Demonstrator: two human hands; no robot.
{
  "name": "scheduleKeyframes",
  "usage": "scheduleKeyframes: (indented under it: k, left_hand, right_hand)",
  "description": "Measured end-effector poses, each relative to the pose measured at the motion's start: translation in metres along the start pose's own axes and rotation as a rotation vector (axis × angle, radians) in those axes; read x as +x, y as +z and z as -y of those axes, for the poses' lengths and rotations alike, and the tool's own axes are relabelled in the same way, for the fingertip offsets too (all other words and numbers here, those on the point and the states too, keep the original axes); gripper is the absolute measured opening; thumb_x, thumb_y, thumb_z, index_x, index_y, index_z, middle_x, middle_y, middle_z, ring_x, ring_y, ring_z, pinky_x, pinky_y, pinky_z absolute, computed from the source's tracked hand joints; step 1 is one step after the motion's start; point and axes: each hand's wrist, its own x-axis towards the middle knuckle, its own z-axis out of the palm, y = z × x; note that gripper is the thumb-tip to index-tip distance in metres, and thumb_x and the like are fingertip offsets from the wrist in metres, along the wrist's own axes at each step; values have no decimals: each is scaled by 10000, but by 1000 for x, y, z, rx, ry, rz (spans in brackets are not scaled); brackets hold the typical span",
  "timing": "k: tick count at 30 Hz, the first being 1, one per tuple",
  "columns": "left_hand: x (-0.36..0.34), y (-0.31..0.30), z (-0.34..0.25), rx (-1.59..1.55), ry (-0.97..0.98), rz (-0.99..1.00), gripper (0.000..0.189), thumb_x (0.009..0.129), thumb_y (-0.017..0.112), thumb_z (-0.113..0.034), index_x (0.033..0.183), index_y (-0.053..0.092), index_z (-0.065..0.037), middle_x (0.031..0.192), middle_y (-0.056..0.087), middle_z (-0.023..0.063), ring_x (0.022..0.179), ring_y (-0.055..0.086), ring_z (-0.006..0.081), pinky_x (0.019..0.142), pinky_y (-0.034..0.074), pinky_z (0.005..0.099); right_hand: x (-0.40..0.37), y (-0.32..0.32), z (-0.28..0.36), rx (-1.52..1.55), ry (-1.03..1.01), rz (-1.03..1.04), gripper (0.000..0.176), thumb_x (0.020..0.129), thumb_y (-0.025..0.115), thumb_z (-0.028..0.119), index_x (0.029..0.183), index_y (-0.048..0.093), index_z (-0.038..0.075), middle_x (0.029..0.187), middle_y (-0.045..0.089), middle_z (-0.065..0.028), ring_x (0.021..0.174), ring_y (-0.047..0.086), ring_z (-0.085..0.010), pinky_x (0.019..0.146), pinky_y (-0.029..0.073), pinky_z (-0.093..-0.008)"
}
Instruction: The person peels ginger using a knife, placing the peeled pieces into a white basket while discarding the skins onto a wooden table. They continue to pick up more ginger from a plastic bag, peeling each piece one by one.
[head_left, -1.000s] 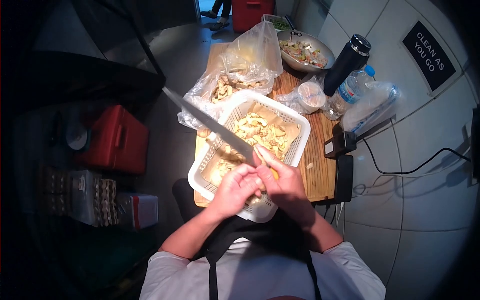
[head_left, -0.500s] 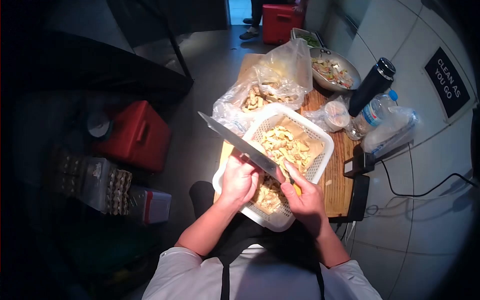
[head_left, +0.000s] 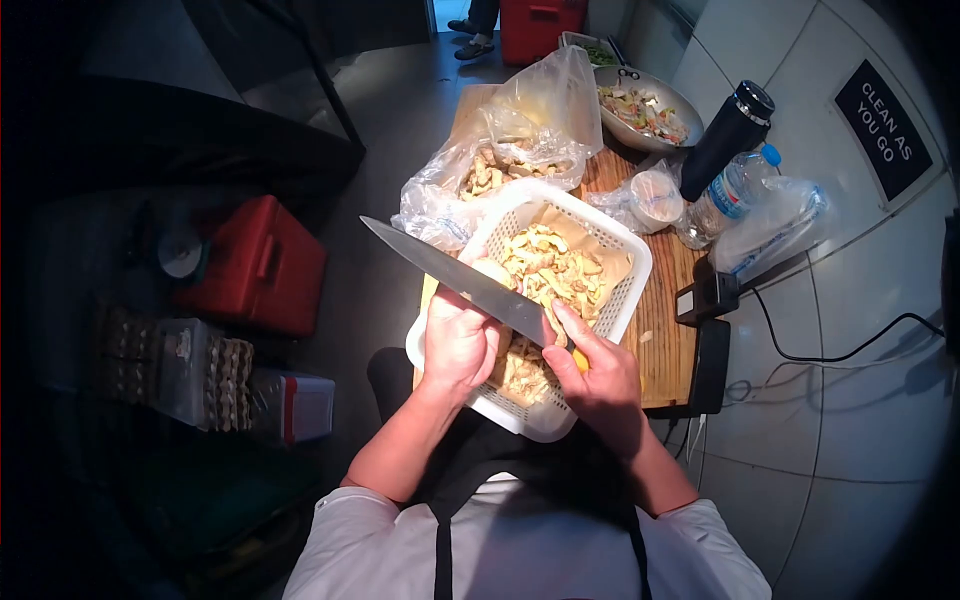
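Note:
My right hand [head_left: 598, 378] is wrapped round the yellow handle of a large knife [head_left: 455, 275], its blade pointing up and to the left. Below the blade my left hand [head_left: 460, 342] is closed, and a small pale piece shows at its fingers, partly hidden by the blade. Both hands are over a white perforated basket [head_left: 632, 290] lined with brown paper. Pale yellow sliced pieces [head_left: 550, 262] lie inside it. Behind the basket, a clear plastic bag [head_left: 550, 105] holds larger brownish pieces [head_left: 495, 172].
On the wooden table [head_left: 660, 345] stand a pan of mixed food [head_left: 645, 115], a dark flask [head_left: 728, 140], a water bottle [head_left: 732, 200] and a bagged round container [head_left: 655, 200]. Red cooler [head_left: 265, 265] and egg trays [head_left: 228, 380] are left. A person's feet [head_left: 472, 38] show at the top.
The whole view has shifted, so the table and basket appear further left and higher. The knife blade has moved left over my left hand. Both hands keep their hold.

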Motion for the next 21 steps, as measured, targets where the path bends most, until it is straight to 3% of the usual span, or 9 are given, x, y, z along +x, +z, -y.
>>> scheduleKeyframes:
  k: [4, 9, 12, 15, 21]
  left_hand:
    - [-1, -1, 4, 7, -20, -37, 592, 932, 589, 81, 1464, 331, 44, 1075, 598, 80, 955, 637, 164, 948, 545, 334]
    - [-5, 0, 10, 12, 9, -10, 549, 930, 600, 78, 1437, 394, 37, 1055, 609, 61, 949, 637, 135, 876, 558, 267]
    - [-4, -18, 12, 11, 33, 222, 543, 937, 589, 81, 1441, 395, 31, 1040, 615, 55, 944, 639, 123, 856, 560, 257]
    - [-7, -7, 12, 82, 39, 52, 537, 942, 576, 85, 1445, 395, 34, 1058, 624, 60, 947, 646, 128, 853, 562, 262]
    - [-11, 6, 8, 79, 55, 16, 550, 940, 577, 83, 1454, 383, 42, 1100, 636, 75, 966, 657, 151, 863, 567, 274]
  right_hand:
    - [-1, 4, 1, -103, -47, -59, 536, 848, 773, 265, 1339, 628, 102, 790, 691, -146, 662, 681, -313, 588, 539, -395]
    - [0, 5, 1, -166, -63, -54, 542, 846, 776, 278, 1340, 629, 108, 721, 665, -124, 604, 658, -291, 551, 519, -392]
    - [1, 6, 1, -157, -70, -47, 539, 850, 772, 285, 1338, 630, 104, 726, 672, -126, 606, 663, -299, 554, 524, -394]
    - [3, 9, 0, -153, -78, -42, 552, 854, 768, 300, 1347, 620, 102, 765, 693, -142, 637, 680, -315, 573, 535, -400]
    - [8, 14, 4, -91, -33, -48, 587, 864, 757, 328, 1381, 588, 108, 818, 712, -175, 689, 701, -345, 611, 550, -415]
